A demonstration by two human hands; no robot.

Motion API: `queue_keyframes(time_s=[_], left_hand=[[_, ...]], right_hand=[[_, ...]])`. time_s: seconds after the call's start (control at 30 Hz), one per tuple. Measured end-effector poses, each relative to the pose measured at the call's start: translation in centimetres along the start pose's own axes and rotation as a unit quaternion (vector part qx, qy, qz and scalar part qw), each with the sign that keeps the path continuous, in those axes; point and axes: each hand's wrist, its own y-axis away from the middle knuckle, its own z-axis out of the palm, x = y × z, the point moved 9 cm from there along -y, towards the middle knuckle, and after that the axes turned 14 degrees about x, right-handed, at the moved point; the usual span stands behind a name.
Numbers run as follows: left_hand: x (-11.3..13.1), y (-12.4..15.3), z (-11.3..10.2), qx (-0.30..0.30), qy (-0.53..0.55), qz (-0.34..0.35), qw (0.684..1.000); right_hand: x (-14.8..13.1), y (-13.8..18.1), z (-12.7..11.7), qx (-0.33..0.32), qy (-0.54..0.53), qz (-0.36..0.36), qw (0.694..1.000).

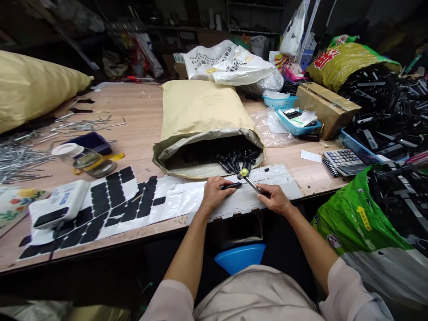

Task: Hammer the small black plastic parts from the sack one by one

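Note:
My left hand (216, 192) is closed on a slim black plastic part (235, 185), holding it low over a grey-white board (281, 183) at the table's front edge. Closed round the grip of a small hammer (252, 184) is my right hand (274, 198). The hammer has a metal shaft and a yellow head, which lies by the mouth of a tan woven sack (207, 107). Several black plastic parts (238, 160) spill from that sack just beyond both hands. A tiny black piece (266, 169) rests on the board to the right of the hammer head.
Black adhesive pads (109, 196) on white sheets, a white box-shaped device (62, 203), a lidded jar (96, 164) and metal rods (23, 156) lie left. Rightward are a calculator (344, 160), a cardboard box (326, 107), blue baskets (297, 122) and a green bag (361, 214) of black parts.

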Motion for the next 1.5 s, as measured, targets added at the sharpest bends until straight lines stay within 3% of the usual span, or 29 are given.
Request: queue_keyframes(time_s=[0.13, 0.3, 0.53, 0.8, 1.03, 1.13, 1.23, 1.3, 1.4, 1.5], left_hand=[[-0.1, 0.0, -0.1, 0.006, 0.003, -0.008, 1.0], [-0.1, 0.0, -0.1, 0.009, 0.018, -0.017, 1.0], [-0.4, 0.0, 0.2, 0.016, 0.016, -0.014, 1.0], [0.1, 0.0, -0.2, 0.015, 0.016, -0.027, 0.999], [0.2, 0.0, -0.2, 0.017, 0.019, -0.013, 1.0], [1.5, 0.3, -1.9, 0.071, 0.04, 0.041, 0.996], [4.6, 2.5, -5.2, 0.174, 0.059, 0.131, 0.974], [7.1, 5.4, -6.1, 0.179, 0.08, 0.204, 0.959], [9.9, 10.9, -4.3, 0.079, 0.122, 0.294, 0.945], [8.9, 15.1, 0.3, -0.052, 0.094, 0.291, 0.951]], right_hand=[[-2.3, 0.7, 2.0, -0.037, 0.026, -0.057, 0.997], [-2.1, 0.5, 2.8, -0.037, 0.115, -0.063, 0.991], [-2.0, 0.0, 0.9, -0.011, 0.041, -0.03, 0.999], [-0.3, -0.2, 0.7, -0.039, 0.068, -0.023, 0.997], [4.4, -1.1, -1.0, 0.052, -0.096, 0.135, 0.985], [5.5, -1.0, -1.0, 0.059, -0.164, 0.198, 0.965], [5.7, -1.1, -0.9, 0.059, -0.195, 0.218, 0.954], [5.8, -1.1, -0.8, 0.058, -0.201, 0.218, 0.953], [5.9, -1.1, -0.7, 0.055, -0.196, 0.217, 0.955], [6.1, -1.1, -0.7, 0.057, -0.19, 0.215, 0.956]])
